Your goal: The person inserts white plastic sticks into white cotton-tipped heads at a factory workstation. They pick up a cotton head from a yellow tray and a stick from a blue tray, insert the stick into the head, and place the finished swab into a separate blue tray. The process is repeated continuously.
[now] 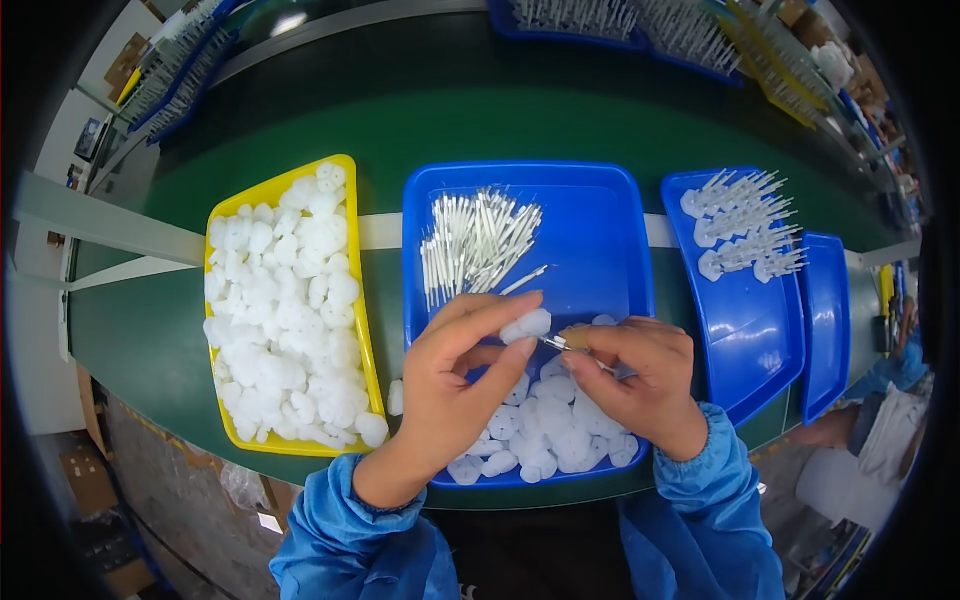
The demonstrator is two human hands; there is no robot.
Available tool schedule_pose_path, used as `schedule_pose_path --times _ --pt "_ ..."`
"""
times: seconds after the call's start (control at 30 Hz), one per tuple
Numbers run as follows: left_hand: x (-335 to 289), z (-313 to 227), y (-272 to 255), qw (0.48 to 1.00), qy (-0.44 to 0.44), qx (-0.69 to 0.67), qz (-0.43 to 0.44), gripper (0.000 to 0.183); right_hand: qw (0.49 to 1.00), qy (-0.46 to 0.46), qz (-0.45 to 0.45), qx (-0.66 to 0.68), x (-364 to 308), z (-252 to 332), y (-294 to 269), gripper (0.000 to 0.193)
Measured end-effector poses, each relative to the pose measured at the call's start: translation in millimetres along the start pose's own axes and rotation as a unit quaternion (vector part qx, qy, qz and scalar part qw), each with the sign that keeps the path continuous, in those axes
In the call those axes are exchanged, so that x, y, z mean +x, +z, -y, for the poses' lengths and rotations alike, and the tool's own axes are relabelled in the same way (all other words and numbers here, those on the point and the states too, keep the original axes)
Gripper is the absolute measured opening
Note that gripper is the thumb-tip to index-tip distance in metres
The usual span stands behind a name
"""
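Note:
My left hand (pixel 445 385) pinches a small white translucent plastic piece (pixel 527 325) between thumb and fingertips. My right hand (pixel 640 375) grips a thin white-and-metal rod (pixel 553 342), whose end meets the plastic piece; whether it is inside cannot be made out. A tan cover (pixel 575 337) wraps a right fingertip. Both hands hover over a blue tray (pixel 605 235). Its far left part holds a pile of similar thin rods (pixel 475 245). Many rounded white plastic pieces (pixel 560 425) lie heaped in its near part, partly hidden by my hands.
Left stands a yellow tray (pixel 366 330) heaped with white pieces. On the right, a blue tray (pixel 750 345) carries rows of white pieces with rods sticking up; another blue tray (pixel 828 330) adjoins it. Loaded trays (pixel 690 35) line the far side of the green table (pixel 380 120).

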State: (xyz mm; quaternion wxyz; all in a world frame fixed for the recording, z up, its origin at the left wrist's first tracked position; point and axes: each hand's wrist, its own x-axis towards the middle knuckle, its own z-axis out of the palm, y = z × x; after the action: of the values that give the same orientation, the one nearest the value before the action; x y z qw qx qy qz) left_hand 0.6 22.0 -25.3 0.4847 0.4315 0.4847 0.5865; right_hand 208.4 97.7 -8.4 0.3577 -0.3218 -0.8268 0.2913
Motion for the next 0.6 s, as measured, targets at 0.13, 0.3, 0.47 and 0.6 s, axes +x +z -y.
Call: schedule_pose_path --times 0.13,0.3,0.47,0.6 --pt "0.5 1.1 0.2 0.999 0.037 0.028 -0.016 0.042 0.999 0.023 -0.021 0.015 -3.5 -0.1 2.3 0.022" --pt "-0.2 -1.1 -1.5 0.984 0.074 0.165 -0.001 0.042 0.998 0.062 -0.01 0.026 -5.5 2.2 2.1 0.021" --pt "0.2 -2.2 1.2 0.969 0.112 0.218 -0.005 0.05 0.999 0.034 -0.017 -0.017 -3.9 8.2 2.5 0.019" --pt "1.3 -1.6 1.5 0.965 0.125 0.232 0.01 0.051 0.999 0.041 0.016 -0.004 -2.7 4.6 -2.2 0.018"
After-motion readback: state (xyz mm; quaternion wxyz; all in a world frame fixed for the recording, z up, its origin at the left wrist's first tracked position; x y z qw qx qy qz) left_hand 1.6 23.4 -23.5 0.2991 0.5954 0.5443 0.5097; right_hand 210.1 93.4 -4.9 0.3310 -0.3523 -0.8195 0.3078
